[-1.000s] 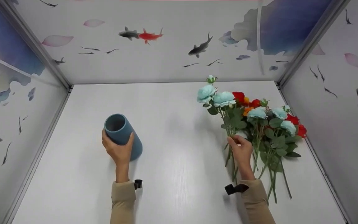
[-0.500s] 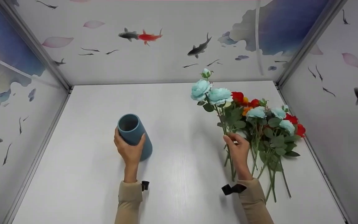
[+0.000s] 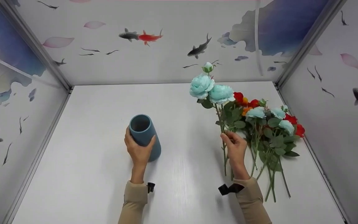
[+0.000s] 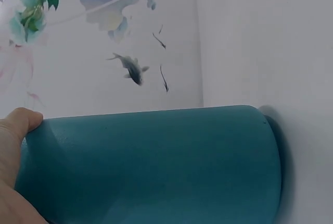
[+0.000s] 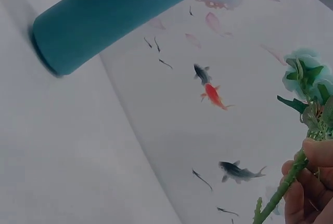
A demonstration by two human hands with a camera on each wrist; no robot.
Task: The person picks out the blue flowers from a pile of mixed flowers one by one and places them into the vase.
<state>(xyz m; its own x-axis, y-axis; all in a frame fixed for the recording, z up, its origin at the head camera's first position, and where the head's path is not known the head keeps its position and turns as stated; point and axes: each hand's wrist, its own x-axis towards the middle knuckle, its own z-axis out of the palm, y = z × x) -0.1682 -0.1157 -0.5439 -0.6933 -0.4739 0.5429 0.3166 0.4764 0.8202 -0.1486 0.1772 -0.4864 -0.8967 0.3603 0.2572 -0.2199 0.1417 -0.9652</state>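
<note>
Clock: 12 at the back wall (image 3: 166, 68), 6 at the person.
Blue vase (image 3: 144, 137): a little toward 10 o'clock from the bench middle; stands about upright, open end up, long axis near vertical. Whether its base bears fully on the bench, I cannot tell.
Left hand (image 3: 139, 152): wrapped round the vase just below its open end, coming in from 6; thumb on the 3 o'clock side, fingers on the 9.
Pale-blue flower spray (image 3: 221, 94): two open blooms and a bud, heads toward 11 o'clock, cut end toward 6.
Right hand (image 3: 237, 151): thumb and fingers pinch the stem (image 5: 281, 193) well below the blooms.
Vase from right hand: between 9 and 10 o'clock, well apart, bare bench (image 3: 182, 149) between. The spray's long axis points past the vase, not at it. The left hand is the nearer, being on it.
Loose flowers (image 3: 277, 143): red, orange, pale blue, lying from 1 to 4 o'clock of the right hand, most stems toward 6.
Sleeves (image 3: 135, 196): tan, both reaching in from 6.
</note>
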